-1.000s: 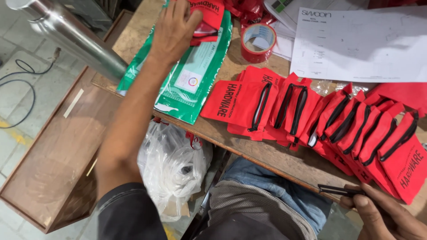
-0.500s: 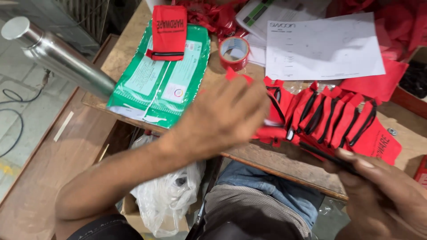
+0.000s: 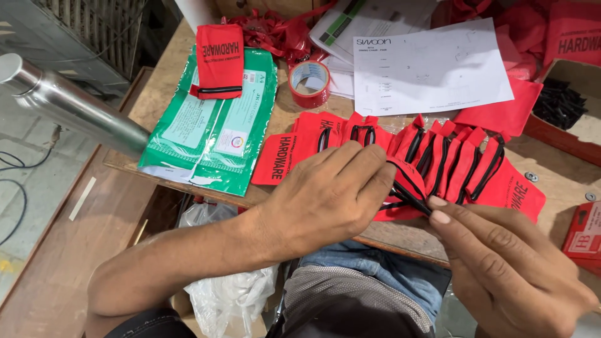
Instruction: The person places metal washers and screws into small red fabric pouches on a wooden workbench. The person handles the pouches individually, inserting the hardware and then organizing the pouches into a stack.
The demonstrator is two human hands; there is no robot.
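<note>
Head view: the left hand [image 3: 332,200] lies curled over a red fabric pouch [image 3: 400,188] at the near table edge, fingers closed on it. The right hand [image 3: 507,269] pinches the pouch's black cord [image 3: 410,197] (thumb and forefinger together). More red pouches [image 3: 463,163] overlap just behind.

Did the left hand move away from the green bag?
Yes. The left hand left the green bag and came toward the person, onto the red pouches.

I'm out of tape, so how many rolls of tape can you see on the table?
1: a roll of red tape lies flat on the wooden table, between the green mailer bags and the white printed sheet. More may be hidden under the papers.
</note>
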